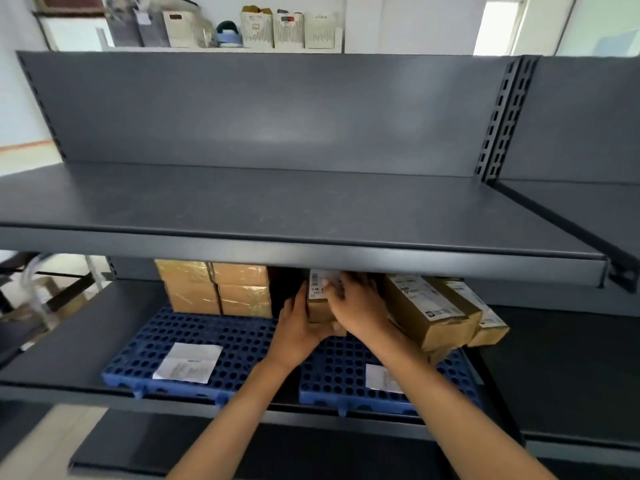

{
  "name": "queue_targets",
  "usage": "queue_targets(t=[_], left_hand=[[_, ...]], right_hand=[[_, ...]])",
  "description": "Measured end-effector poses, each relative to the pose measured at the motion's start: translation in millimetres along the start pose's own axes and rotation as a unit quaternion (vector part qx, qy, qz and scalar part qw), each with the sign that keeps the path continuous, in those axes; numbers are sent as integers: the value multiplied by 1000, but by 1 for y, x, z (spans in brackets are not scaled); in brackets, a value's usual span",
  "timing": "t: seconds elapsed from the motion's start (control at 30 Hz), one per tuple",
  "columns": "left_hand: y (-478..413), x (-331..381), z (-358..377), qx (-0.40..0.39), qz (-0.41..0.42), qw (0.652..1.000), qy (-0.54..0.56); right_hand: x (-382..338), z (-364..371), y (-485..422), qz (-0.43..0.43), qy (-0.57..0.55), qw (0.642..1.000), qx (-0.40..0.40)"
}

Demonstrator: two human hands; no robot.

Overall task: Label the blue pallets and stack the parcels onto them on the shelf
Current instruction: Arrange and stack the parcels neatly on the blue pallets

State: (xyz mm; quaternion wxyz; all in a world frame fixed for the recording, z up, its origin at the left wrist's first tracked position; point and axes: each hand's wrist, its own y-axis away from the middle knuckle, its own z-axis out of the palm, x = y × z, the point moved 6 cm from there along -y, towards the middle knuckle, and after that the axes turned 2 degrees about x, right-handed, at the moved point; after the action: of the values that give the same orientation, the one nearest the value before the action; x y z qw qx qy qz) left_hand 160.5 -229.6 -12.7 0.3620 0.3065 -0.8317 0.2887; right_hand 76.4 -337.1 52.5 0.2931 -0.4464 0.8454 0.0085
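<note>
Both hands grip one parcel (320,308) above the right pallet (349,375). The left hand (298,327) cups its side and bottom. The right hand (356,306) has its fingers (334,287) spread over its front.

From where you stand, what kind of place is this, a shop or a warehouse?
Probably a small stockroom or parcel storage area. Dark metal shelving holds blue pallets with paper labels, taped cardboard parcels are stacked on them, and both hands grip another parcel.
</note>
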Motion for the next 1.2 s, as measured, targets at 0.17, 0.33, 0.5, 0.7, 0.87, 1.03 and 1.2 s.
queue_targets(t=[0.17, 0.33, 0.5, 0.7, 0.87, 1.03, 1.2], left_hand=[[-7, 6, 3, -12, -12, 991, 132], [-10, 5, 5, -2, -48, 984, 171], [26, 54, -14, 231, 117, 966, -21], [70, 107, 75, 54, 199, 979, 1], [66, 112, 137, -40, 111, 992, -31], [52, 108, 135, 18, 68, 993, -91], [53, 111, 125, 45, 67, 995, -57]], right_hand=[[11, -50, 46, -88, -77, 988, 105], [45, -107, 81, -102, -143, 968, 181], [104, -111, 86, -8, 82, 996, 44], [125, -95, 81, 18, 95, 995, 18], [133, -90, 76, -12, 9, 1000, -9], [146, -100, 79, -7, -228, 973, 12], [192, -126, 86, 72, -176, 956, 223]])
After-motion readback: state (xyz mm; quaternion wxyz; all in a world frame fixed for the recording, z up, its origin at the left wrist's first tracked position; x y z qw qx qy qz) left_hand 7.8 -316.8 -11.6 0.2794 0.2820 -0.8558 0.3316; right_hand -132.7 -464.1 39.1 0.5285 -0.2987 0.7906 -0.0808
